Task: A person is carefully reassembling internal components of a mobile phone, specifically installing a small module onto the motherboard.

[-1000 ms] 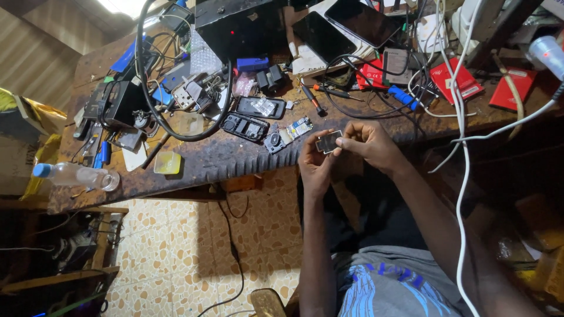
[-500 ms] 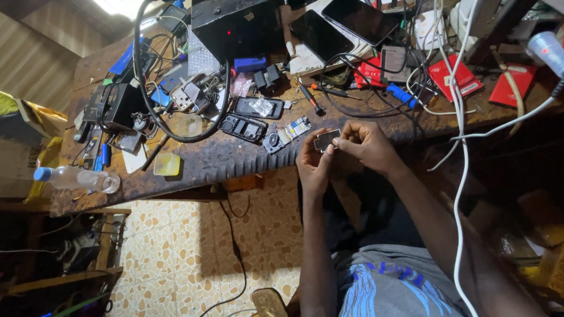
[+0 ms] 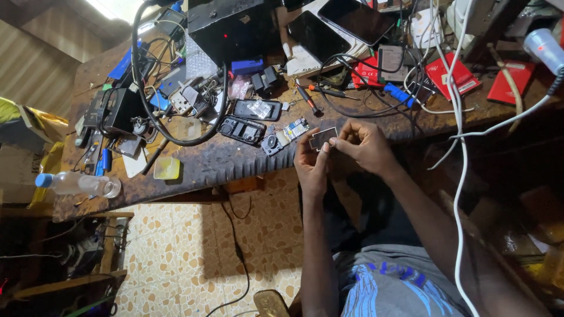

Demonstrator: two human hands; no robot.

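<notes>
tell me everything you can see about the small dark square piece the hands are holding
The small dark square plate looks thin, flat and rigid, with a pale edge and a dull grey face; its material is unclear. It is held up just off the near edge of the worn wooden workbench, tilted slightly. The left hand pinches its left side and the right hand its right corner. Nothing else touches it.

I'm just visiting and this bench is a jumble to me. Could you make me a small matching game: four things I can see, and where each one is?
Things:
1. small dark flat part
2. clear plastic bottle
3. yellow square dish
4. blue-handled screwdriver

Places:
A. lying at the bench's far left edge
B. held between both hands
C. among cables beside red packets
D. near the front edge, below the thick black cable loop

Pairs: 1-B, 2-A, 3-D, 4-C
</notes>
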